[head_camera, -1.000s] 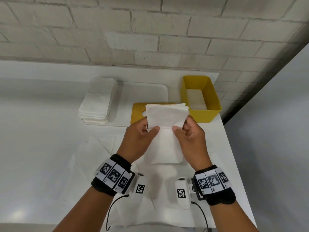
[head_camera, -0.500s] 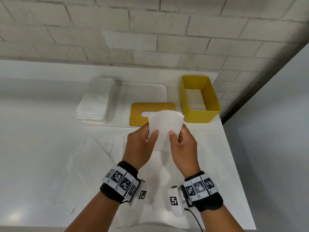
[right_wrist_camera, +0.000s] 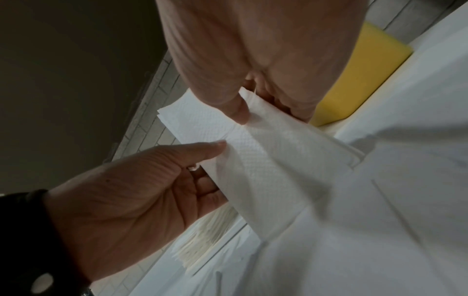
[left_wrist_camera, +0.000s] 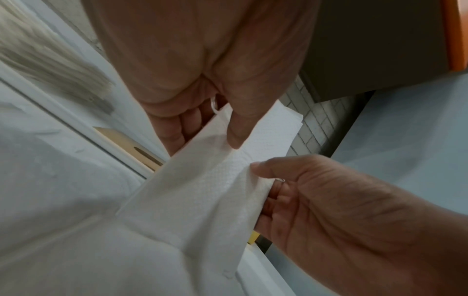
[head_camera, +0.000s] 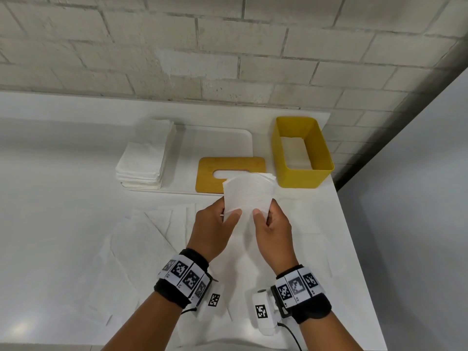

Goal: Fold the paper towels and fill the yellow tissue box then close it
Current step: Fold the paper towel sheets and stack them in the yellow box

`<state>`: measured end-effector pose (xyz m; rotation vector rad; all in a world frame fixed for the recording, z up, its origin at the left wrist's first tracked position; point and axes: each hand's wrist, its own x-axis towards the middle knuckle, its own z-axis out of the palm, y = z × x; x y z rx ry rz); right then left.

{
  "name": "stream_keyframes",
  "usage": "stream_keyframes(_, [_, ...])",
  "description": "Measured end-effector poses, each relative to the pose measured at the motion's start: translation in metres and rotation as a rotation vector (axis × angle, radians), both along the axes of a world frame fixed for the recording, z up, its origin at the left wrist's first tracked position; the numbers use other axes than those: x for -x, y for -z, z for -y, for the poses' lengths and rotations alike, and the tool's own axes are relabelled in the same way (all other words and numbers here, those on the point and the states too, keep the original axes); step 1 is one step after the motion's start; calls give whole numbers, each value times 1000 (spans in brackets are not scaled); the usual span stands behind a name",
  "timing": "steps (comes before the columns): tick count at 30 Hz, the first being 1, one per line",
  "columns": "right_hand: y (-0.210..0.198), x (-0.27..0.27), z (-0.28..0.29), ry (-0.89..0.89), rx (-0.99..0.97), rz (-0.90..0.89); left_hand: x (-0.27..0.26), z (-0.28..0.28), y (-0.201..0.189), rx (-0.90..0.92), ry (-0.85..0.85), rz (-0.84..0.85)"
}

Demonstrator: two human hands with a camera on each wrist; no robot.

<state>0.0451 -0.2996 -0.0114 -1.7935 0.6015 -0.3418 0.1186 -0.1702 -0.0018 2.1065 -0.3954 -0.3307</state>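
Above the white surface [head_camera: 63, 224], the left hand [head_camera: 212, 229] and right hand [head_camera: 272, 230] are each pinching the paper towel [head_camera: 249, 196], apparently mid-fold, their grip needing to close the crease before it goes into the yellow tissue box [head_camera: 301, 177].

No readable text, brand or number anywhere you look. Your wristbands [head_camera: 186, 278] and the wrist camera housing [head_camera: 262, 312] carry only black-and-white square marker codes; tiny print beneath them is illegible.

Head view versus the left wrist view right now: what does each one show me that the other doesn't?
Head only: the open yellow box, paper inside, the whole slotted lid and stacked towels.
Left wrist only: fingers curled under the held towel.
Both: the left hand and right hand pinch that towel.
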Motion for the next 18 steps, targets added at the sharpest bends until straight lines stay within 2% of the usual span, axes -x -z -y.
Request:
stream_keyframes(3, [2,3,1,-11,-29,-20,-3,0,1,-1,-25,-17])
stream_keyframes(5, [2,5,5,-8,-72,-1,-8,-2,0,81,-105,-105])
stream_keyframes(8, [-1,8,13,2,-127,28,-15,-5,-2,555,-203,-499])
stream_keyframes(10, [-5,8,12,3,-269,74,-16,-6,-7,773,-186,-652])
stream_keyframes(13, [-11,8,6,-6,-504,153,-14,-3,-14,902,-163,-708])
stream_keyframes(18, [-15,5,4,21,-447,153,-12,-2,-18,977,-181,-714])
